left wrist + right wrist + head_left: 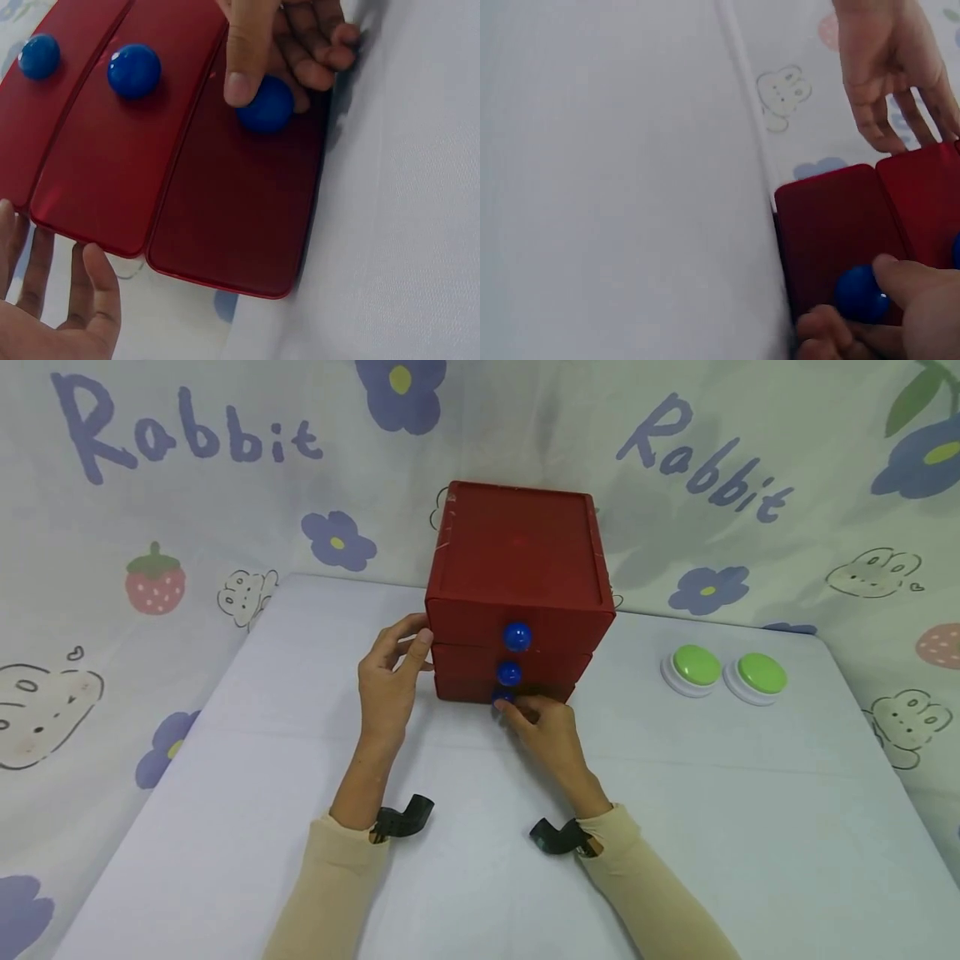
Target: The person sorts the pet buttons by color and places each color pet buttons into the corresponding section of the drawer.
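A red three-drawer cabinet stands at the back of the white table, each drawer front bearing a round blue knob. My right hand pinches the bottom knob between thumb and fingers, and in the right wrist view that knob shows between them. At the cabinet's left side, my left hand touches the wall with its fingertips, the fingers loosely bent and spread. The middle knob and top knob are untouched. All the drawers look closed.
Two green push buttons on white bases, a left one and a right one, sit on the table right of the cabinet. A patterned cloth hangs behind. Black curved pieces are strapped at both wrists.
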### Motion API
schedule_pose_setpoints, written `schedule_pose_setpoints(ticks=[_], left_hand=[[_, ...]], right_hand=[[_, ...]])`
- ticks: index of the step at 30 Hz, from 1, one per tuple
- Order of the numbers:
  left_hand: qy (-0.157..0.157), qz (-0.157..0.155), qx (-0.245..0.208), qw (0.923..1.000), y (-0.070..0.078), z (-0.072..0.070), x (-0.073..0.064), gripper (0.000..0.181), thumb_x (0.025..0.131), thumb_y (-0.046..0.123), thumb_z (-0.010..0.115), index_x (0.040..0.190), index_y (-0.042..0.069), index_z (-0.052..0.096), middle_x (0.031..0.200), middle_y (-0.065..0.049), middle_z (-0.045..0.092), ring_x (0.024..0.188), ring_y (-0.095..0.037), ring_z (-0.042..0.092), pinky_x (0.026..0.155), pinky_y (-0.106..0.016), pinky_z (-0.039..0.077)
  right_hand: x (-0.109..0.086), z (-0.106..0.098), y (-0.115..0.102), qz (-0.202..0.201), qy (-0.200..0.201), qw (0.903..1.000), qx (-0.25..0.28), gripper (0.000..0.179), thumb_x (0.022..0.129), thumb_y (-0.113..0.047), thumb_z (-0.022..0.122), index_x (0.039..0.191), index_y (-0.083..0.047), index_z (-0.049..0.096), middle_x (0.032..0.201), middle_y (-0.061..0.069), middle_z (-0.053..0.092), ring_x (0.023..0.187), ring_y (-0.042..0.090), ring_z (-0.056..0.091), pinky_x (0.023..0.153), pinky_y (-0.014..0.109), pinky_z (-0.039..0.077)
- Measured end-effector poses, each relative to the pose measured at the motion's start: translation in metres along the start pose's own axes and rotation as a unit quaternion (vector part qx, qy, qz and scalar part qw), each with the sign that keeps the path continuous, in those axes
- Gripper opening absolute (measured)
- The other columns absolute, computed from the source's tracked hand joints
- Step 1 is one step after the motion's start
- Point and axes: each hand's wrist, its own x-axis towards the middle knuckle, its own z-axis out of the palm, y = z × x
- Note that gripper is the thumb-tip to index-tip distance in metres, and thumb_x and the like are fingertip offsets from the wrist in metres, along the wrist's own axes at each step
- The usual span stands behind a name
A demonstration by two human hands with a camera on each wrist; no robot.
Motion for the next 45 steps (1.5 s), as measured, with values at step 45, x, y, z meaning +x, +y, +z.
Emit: schedule_pose_setpoints(ticks=[45], left_hand=[[-0.01,-0.004,-0.004,0.9999,-0.002,-0.003,-0.002,0.033,0.1,0.013,0.063,0.131,0.004,0.064,0.125,-0.008,0.061,0.104,-0.021,0.059,0.079,-0.035,0.057]], right_hand=[[-0.083,0.011,-0.019,0.004,0.032,0.9985,0.045,0.019,0.086,-0.023,0.081,0.094,-0.006,0.08,0.07,-0.01,0.061,0.06,0.006,0.054,0.05,0.02,0.048]])
